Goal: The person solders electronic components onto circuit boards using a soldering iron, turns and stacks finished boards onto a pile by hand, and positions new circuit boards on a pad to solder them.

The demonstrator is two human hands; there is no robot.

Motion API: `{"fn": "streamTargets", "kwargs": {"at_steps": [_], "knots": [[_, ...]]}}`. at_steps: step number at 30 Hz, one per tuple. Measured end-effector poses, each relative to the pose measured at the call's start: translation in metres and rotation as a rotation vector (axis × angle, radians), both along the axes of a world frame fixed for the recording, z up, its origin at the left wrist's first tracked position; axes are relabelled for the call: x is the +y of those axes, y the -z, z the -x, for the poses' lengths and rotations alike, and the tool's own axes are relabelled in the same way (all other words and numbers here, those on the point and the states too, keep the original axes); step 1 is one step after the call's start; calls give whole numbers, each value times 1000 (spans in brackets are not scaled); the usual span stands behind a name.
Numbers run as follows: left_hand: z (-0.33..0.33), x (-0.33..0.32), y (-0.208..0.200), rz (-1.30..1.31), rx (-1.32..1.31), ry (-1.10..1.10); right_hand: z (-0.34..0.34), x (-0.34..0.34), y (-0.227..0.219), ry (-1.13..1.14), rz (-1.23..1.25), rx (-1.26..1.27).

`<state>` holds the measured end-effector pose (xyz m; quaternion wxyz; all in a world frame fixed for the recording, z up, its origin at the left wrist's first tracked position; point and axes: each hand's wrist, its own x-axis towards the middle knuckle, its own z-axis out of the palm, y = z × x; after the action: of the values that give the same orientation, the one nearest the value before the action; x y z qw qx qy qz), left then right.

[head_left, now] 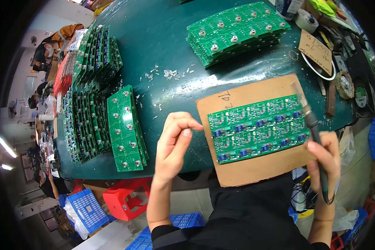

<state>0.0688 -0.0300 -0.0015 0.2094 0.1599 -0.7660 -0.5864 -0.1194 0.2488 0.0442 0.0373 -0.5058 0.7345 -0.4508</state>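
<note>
The left hand (177, 139) is raised with its fingers curled and its thumb close to the forefinger; I cannot tell whether anything is pinched there. Its fingertips are right by the left edge of a brown cardboard sheet (250, 175), though touching or just apart is unclear. The right hand (327, 156) grips the dark handle of a soldering iron (313, 125), whose metal end points away from the body, past the right edge of the board; contact with the board cannot be made out.

Between the two hands, flat on the cardboard, lies a green circuit board (256, 127) with two rows of blue parts along it.

To the left of the left hand is a short stack of green boards (125, 129) with round metal fittings, and farther left, close-packed rows of boards (85, 123). Ahead of the left hand, small pale bits (171, 74) are scattered on the dark green table (154, 48). Well ahead of both hands sits a larger pile of boards (239, 27). Beyond the right hand, a written-on card (316, 50) rests near a tape roll (306, 20). Below and left of the left hand stands a red stool (123, 204)
</note>
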Motion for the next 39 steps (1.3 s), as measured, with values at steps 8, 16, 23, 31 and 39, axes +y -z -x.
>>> {"fn": "streamTargets", "kwargs": {"at_steps": [8, 16, 23, 31, 39], "knots": [[30, 22, 17, 29, -107, -295, -51, -36, 31, -39, 103, -435], [36, 3, 22, 481, -78, -74, -56, -56, 45, -48, 56, -448], [39, 1, 26, 561, -51, -43, -58, -67, 40, -50, 45, -390], [40, -1, 22, 607, -44, -11, -55, -67, 33, -96, 26, -291], [46, 2, 20, 742, -36, 2, -50, -68, 31, -91, 0, -348]]}}
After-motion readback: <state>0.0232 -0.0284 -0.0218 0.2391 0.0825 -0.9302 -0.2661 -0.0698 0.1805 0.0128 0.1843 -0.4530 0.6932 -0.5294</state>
